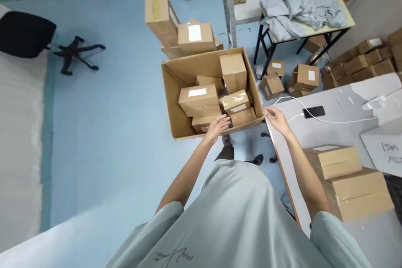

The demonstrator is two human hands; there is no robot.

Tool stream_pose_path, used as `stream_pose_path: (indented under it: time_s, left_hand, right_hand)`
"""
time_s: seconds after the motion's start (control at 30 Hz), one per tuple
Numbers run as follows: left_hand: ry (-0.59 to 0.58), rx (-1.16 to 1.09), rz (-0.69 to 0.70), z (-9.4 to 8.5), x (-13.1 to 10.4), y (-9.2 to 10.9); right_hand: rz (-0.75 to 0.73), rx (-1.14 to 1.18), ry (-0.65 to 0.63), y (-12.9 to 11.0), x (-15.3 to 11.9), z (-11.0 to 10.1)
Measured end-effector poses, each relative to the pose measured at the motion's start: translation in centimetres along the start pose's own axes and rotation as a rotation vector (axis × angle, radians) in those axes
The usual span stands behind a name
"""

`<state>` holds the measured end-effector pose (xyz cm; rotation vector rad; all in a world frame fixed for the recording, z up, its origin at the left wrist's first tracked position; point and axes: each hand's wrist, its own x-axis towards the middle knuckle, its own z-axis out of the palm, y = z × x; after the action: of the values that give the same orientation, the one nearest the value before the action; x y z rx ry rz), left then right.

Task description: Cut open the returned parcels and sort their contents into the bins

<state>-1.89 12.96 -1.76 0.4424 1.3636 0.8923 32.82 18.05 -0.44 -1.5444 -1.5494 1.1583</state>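
A large open carton (172, 104) stands in front of me with several small taped boxes inside. One of them, a box with a white label (198, 97), lies at the left of the carton, and a taller box (233, 71) stands at its back right. My left hand (218, 126) is over the carton's near rim with its fingers apart and nothing in them. Beside the carton's right corner, above the table's end, my right hand (277, 118) is held with its fingers partly spread, also holding nothing.
More boxes (195, 37) are stacked behind the carton. On the white table (333, 132) to my right lie a phone (314, 112), a white cable and two cartons (361, 192). Grey parcels (295, 8) cover a table at the back right. An office chair (28, 33) is at the left.
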Motion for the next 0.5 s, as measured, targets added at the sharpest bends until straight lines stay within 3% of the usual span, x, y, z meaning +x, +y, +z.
stream_pose_path:
  time_s: [0.13, 0.2, 0.27, 0.37, 0.5]
  left_hand:
    - [0.144, -0.071, -0.021, -9.5, 2.9, 3.1]
    - [0.218, -0.1, -0.043, -13.0, 4.5, 4.0]
    - [0.267, -0.118, -0.08, -15.2, 6.5, 4.6]
    - [0.273, -0.124, -0.145, -15.9, 10.1, 4.5]
    - [0.225, -0.081, -0.252, -13.3, 15.3, 3.1]
  right_hand:
    - [0.135, 0.004, -0.141, -1.5, 7.2, 9.6]
    - [0.192, -0.02, -0.176, -1.8, 10.2, 13.0]
    - [0.25, -0.053, -0.182, -1.8, 12.6, 15.3]
    - [0.345, -0.144, -0.144, -0.9, 15.3, 17.0]
    - [0.475, -0.264, -0.05, 1.5, 18.1, 17.4]
